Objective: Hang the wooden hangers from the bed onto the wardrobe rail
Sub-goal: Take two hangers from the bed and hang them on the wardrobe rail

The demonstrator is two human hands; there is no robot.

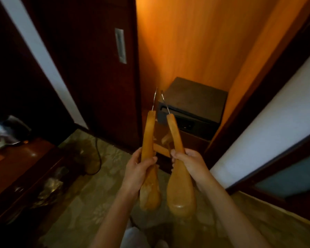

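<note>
I hold two wooden hangers side by side in front of the open wardrobe [195,42]. My left hand [138,170] grips the left wooden hanger [148,133] around its arm. My right hand [191,163] grips the right wooden hanger [180,190] the same way. Both hangers are seen end-on, with their metal hooks [158,101] pointing away from me toward the wardrobe interior. The wardrobe rail is out of view, and so is the bed.
A dark safe [195,104] sits on the wardrobe floor. The dark sliding door [97,68] with a metal handle [120,45] stands to the left. A wooden desk [16,167] with a kettle [5,129] is at left. A cable [98,158] lies on the carpet.
</note>
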